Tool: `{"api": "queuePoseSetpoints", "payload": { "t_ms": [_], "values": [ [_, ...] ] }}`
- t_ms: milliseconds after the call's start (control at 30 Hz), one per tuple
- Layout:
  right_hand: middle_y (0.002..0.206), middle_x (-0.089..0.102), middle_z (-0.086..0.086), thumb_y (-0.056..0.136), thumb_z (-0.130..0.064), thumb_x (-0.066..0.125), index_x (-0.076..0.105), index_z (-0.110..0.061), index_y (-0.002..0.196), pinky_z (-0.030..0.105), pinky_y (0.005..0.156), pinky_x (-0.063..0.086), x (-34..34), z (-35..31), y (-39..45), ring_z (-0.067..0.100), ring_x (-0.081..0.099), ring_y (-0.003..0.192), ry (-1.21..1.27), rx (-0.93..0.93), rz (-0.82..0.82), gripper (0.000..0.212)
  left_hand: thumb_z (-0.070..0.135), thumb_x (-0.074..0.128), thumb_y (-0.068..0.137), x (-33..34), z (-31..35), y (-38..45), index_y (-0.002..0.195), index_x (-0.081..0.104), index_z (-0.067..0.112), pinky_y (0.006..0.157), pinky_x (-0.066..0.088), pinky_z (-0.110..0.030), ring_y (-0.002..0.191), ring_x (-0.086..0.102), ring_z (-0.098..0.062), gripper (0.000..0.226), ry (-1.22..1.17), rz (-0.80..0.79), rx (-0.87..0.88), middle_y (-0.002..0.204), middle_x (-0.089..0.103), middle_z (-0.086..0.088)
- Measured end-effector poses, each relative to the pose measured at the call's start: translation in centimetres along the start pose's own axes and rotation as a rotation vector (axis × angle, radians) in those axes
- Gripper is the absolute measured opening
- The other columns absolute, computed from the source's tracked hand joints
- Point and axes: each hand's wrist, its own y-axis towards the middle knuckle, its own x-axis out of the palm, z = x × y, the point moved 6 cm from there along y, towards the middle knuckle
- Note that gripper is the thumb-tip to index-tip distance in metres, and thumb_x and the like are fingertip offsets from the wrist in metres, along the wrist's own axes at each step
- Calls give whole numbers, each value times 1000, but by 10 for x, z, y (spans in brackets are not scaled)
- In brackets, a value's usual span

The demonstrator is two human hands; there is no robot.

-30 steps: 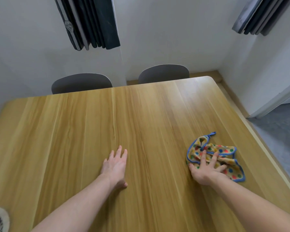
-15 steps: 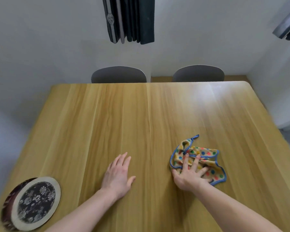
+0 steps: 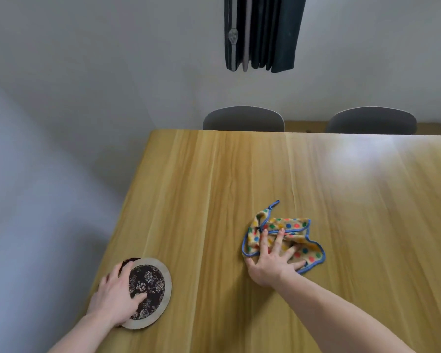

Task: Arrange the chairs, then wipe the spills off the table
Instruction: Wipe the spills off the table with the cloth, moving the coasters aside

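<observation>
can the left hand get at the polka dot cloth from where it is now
Probably yes. The left hand rests on the round floral mat near the table's left edge, and only bare wood lies between it and the polka dot cloth. The right hand already presses on that cloth, though.

Two bare forearms enter from the lower edge, with no sleeve showing anywhere along them up to the frame's border. The left hand (image 3: pixel 117 299) and the right hand (image 3: pixel 273 263) wear no gloves, and no ring, watch or band shows on the fingers or wrists. Behind each grip the wrist is slim and uncovered. The fingernails are short and plain. The left hand is slightly blurred, so finer detail there cannot be made out.
</observation>
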Motion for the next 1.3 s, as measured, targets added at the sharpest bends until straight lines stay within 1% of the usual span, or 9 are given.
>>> {"api": "queuePoseSetpoints", "payload": {
  "t_ms": [100, 233, 333, 467, 600, 700, 833, 1000, 1300],
  "values": [
    [151, -54, 10, 94, -72, 34, -34, -38, 152, 81, 109, -5, 8, -41, 0, 55, -22, 148, -42, -56, 13, 97, 62, 70, 81, 5, -7, 5, 158, 15, 28, 110, 45, -44, 140, 40, -28, 100, -43, 11, 12, 164, 18, 6],
    [152, -53, 7, 94, -72, 34, -34, -40, 152, 81, 109, -6, 15, -88, 0, 55, -25, 147, -89, -116, 25, 95, 61, 75, 77, 0, -3, 13, 150, 27, 26, 98, 52, -37, 126, 52, -25, 94, -15, 18, 11, 154, 32, 5],
    [154, -51, 7, 96, -69, 34, -33, -40, 153, 81, 109, -8, 19, -126, -2, 55, -28, 146, -142, -174, 25, 93, 58, 76, 79, 2, -4, 18, 147, 29, 25, 92, 53, -35, 124, 53, -25, 89, 1, 18, 3, 152, 31, 2],
    [156, -48, 7, 98, -64, 36, -30, -41, 154, 82, 108, -11, 24, -171, -8, 57, -32, 143, -223, -288, 23, 89, 56, 77, 79, 10, -5, 21, 147, 28, 24, 92, 55, -36, 129, 50, -27, 90, -1, 25, 1, 155, 29, -2],
    [161, -41, 6, 100, -64, 32, -26, -43, 155, 82, 109, -11, 34, -195, -16, 58, -34, 142, -313, -418, 61, 83, 56, 78, 77, 9, -3, 24, 142, 32, 22, 88, 55, -34, 120, 55, -26, 87, 37, 31, -2, 148, 35, -3],
    [162, -39, 2, 99, -68, 29, -24, -46, 155, 80, 110, -12, 39, -189, -18, 54, -34, 144, -336, -464, 104, 80, 57, 79, 76, 9, -2, 24, 138, 34, 22, 88, 55, -35, 117, 56, -28, 84, 58, 23, 2, 140, 39, -3],
    [162, -39, -1, 98, -69, 29, -24, -49, 154, 80, 110, -13, 42, -171, -22, 48, -38, 144, -366, -502, 111, 80, 55, 79, 77, 9, -1, 24, 139, 32, 22, 90, 54, -36, 121, 55, -30, 85, 55, 8, -4, 142, 38, -3],
    [161, -41, -5, 97, -70, 29, -31, -53, 149, 79, 110, -16, 50, -134, -36, 44, -42, 143, -337, -494, 110, 81, 56, 79, 77, 7, 0, 25, 138, 32, 21, 94, 53, -38, 120, 56, -31, 85, 73, -2, -4, 139, 38, -5],
    [162, -38, -11, 94, -74, 30, -35, -60, 143, 75, 114, -13, 52, -65, -53, 39, -40, 145, -253, -475, 136, 83, 56, 81, 75, 10, -1, 29, 132, 34, 22, 95, 52, -41, 112, 62, -30, 82, 92, -8, -9, 135, 40, -4]
  ]
}}
